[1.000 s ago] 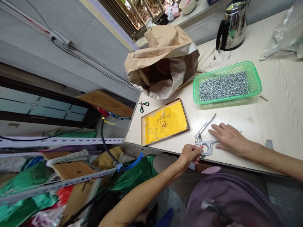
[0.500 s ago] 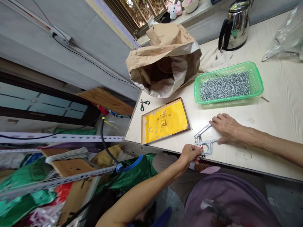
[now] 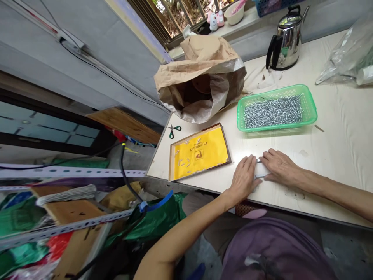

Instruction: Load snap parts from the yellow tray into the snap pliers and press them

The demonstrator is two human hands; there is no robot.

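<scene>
Both hands had closed in over the metal hand press (image 3: 258, 177) since the earlier frame: the left hand (image 3: 243, 179), which had pinched at the tool's lower end by the table (image 3: 335, 116) edge, now lay flat with fingers spread on top of it, and the right hand (image 3: 278, 166) pressed flat on its handles, which had stood open before and now looked pushed together. Only slivers of the tool showed between the two hands, low and right of centre in the frame, so what sat in its head could not be told. Judging by the piles, the work was early: one green basket (image 3: 310, 102) in the upper right held a heap of small silver pieces too many to count, while one shallow box with a yellow bottom (image 3: 201, 153), left of the hands, held only about a dozen scattered bits. One pair of green-handled scissors (image 3: 173, 130) lay above the box, one brown paper sack (image 3: 201, 74) gaped behind it, and one steel kettle (image 3: 287, 37) stood at the top right, beside one clear plastic bag (image 3: 346, 58).
</scene>
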